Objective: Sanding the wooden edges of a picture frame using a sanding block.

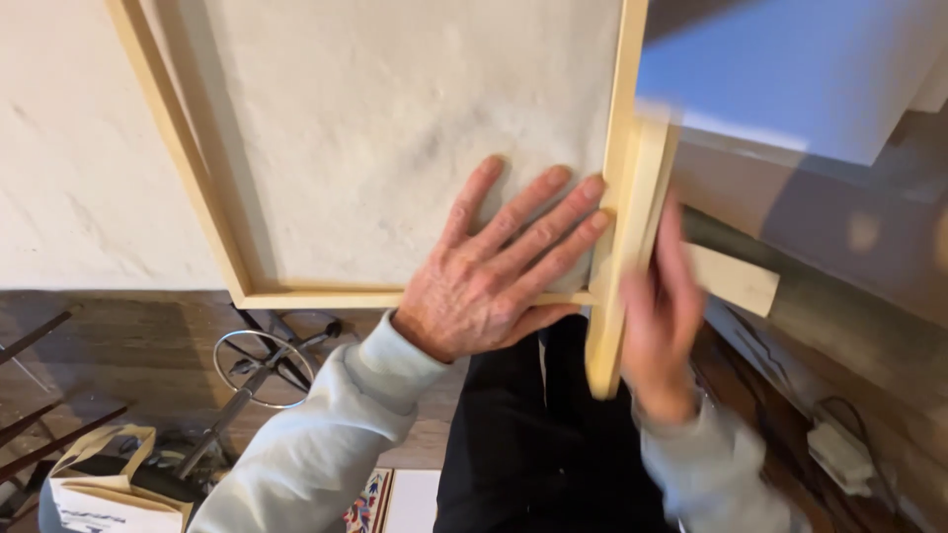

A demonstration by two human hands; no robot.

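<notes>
The pale wooden frame was steadied by the left hand pressed flat and open inside its corner, while a loose wooden strip was grasped by the blurred right hand against the frame's right edge.

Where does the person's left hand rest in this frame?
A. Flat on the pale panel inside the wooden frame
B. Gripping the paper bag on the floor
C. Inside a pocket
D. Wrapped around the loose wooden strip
A: the left hand lies open, palm down, on the pale panel within the wooden frame, fingers spread toward its right rail.
</notes>
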